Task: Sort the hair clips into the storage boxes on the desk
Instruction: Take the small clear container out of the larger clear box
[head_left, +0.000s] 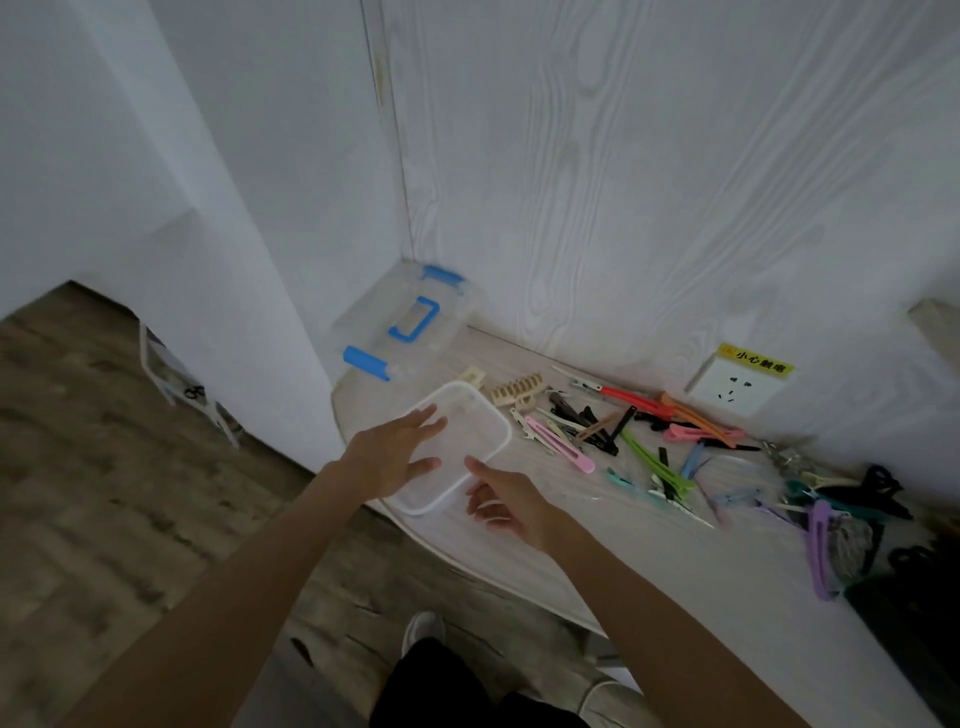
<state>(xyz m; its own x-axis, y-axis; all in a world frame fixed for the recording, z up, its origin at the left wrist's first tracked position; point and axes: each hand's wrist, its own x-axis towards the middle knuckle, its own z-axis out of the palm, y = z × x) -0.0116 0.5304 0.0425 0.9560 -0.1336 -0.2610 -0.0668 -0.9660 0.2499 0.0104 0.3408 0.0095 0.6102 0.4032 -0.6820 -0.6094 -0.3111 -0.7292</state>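
A clear, shallow plastic storage box (470, 415) lies open at the desk's left end. My left hand (395, 452) rests over its near left side with fingers spread and straight. My right hand (501, 496) is at its near right corner, palm up, fingers loosely bent, holding nothing. A second clear box with blue latches and a blue handle (410, 317) stands closed in the back corner. Several hair clips (639, 436) in pink, orange, green, black and beige lie scattered on the desk to the right, with a purple clip (821, 545) farther right.
The pale wood desk (649, 561) runs along a white wood-grain wall with a socket and yellow warning label (732, 387). Dark claw clips (878, 488) pile at the far right. The floor, a white rack (171, 374) and my shoe (423, 629) lie below left.
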